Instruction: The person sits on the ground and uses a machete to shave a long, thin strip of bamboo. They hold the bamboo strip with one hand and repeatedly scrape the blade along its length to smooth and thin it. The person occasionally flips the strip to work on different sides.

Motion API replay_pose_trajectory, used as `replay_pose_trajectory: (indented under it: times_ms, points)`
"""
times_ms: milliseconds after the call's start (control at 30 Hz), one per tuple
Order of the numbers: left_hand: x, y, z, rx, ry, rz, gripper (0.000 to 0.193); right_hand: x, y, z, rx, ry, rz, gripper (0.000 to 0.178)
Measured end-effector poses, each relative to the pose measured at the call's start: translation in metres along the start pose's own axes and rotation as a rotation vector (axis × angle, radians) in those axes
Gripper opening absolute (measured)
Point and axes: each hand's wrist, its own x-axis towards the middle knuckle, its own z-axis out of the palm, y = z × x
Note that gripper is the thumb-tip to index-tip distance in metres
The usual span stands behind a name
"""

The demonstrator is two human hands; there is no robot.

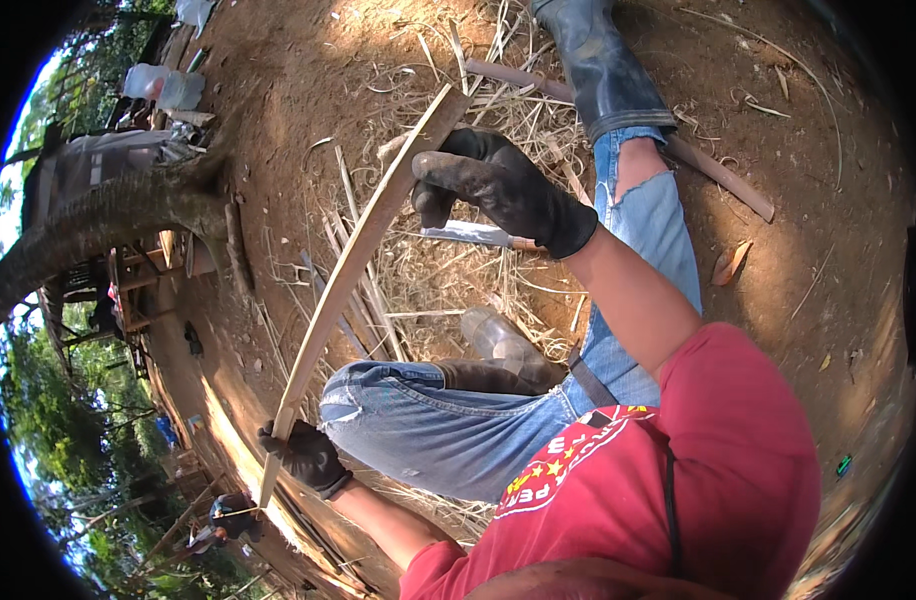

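Note:
A long, flat strip of split bamboo or wood slants across the view, from the top centre down to the lower left. Near its lower end, my left hand in a black glove is closed round it. My right hand, gloved too, has its fingers curled at the strip's upper part and its thumb side against the edge. Below the right wrist lies a knife-like tool with a pale blade and a brown handle, partly hidden by the glove.
My jeans-clad legs and dark rubber boot frame a litter of shavings on brown soil. A brown pole passes behind one leg. A thick trunk and a person appear at left.

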Motion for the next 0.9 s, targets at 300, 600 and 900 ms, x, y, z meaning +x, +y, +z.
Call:
replay_pose_trajectory:
  times_ms: [300, 600, 900]
  points:
    - [0.005, -0.004, -0.024, 0.916, -0.151, 0.38, 0.037, 0.01, 0.014, -0.027, -0.235, 0.342, -0.091, 0.049]
    - [-0.004, -0.012, 0.009, 0.949, -0.041, 0.389, 0.043, 0.017, 0.015, -0.036, -0.271, 0.649, 0.132, 0.023]
    - [-0.007, -0.009, 0.052, 0.328, 0.145, 0.221, 0.034, -0.011, 0.052, 0.058, -1.579, -0.308, -0.511, 0.064]
